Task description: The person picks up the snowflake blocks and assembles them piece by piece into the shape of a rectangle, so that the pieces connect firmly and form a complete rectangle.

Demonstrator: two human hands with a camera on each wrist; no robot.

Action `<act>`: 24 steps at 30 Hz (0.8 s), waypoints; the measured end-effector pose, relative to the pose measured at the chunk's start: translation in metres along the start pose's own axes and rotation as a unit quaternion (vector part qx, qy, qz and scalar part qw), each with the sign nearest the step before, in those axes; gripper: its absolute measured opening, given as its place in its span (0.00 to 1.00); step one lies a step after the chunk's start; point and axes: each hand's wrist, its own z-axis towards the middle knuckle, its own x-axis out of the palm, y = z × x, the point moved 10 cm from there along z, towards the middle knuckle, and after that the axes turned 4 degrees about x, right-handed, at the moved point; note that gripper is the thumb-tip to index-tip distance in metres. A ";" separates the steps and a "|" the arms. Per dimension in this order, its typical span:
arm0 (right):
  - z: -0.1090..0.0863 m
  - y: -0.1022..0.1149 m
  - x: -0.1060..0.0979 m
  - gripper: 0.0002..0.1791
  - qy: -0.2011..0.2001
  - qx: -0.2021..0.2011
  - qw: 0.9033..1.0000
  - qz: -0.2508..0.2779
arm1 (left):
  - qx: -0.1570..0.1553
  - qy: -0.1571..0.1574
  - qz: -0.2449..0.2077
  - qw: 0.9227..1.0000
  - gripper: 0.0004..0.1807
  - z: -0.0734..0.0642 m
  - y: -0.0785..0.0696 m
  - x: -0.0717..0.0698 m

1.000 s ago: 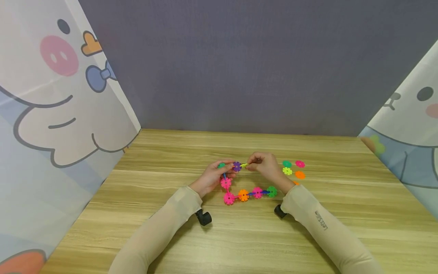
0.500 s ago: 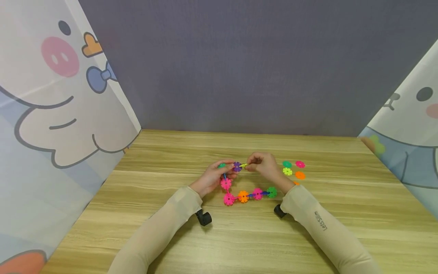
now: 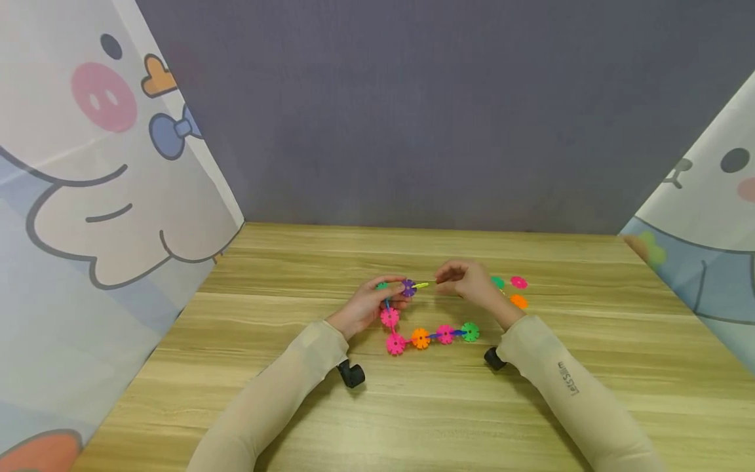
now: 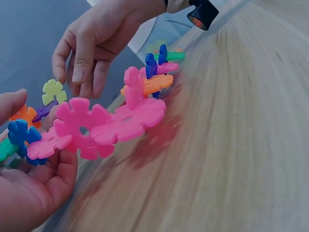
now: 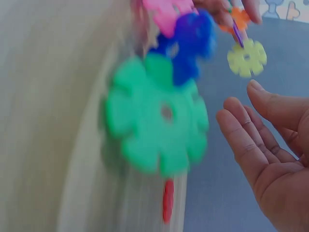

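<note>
My left hand pinches one stretch of a chain of notched plastic snowflake discs, near a purple disc. A yellow disc juts from the purple one as the chain's far end. From the left hand the chain bends toward me through pink discs, then runs right past an orange disc to a green disc at its other end. My right hand is just right of the yellow disc, fingers relaxed and apart from it, with nothing between them in the right wrist view.
Loose discs lie on the wooden table beyond the right wrist: pink, orange and green, others partly hidden by the arm. A red disc shows edge-on in the right wrist view. A grey panel stands behind.
The right hand has let go of the yellow disc and moved a little to the right, now partly covering the loose discs. The left hand has stayed in place on the chain.
</note>
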 end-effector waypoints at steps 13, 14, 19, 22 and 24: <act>-0.003 -0.024 -0.038 0.20 -0.007 0.051 0.998 -0.037 | 0.003 -0.004 0.002 1.000 0.23 0.001 0.001 -0.001; -0.003 -0.026 -0.038 0.20 -0.004 0.056 0.998 -0.037 | 0.003 -0.004 0.001 1.000 0.23 0.001 0.001 -0.002; -0.003 -0.036 -0.041 0.22 0.006 0.072 0.996 -0.053 | 0.001 -0.007 0.000 1.000 0.23 0.001 0.003 -0.003; -0.002 -0.040 -0.041 0.23 0.010 0.077 0.995 -0.057 | 0.002 -0.009 0.002 1.000 0.23 0.002 0.003 -0.003; -0.001 -0.043 -0.042 0.24 0.016 0.080 0.995 -0.061 | 0.004 -0.009 0.002 1.000 0.23 0.002 0.003 -0.002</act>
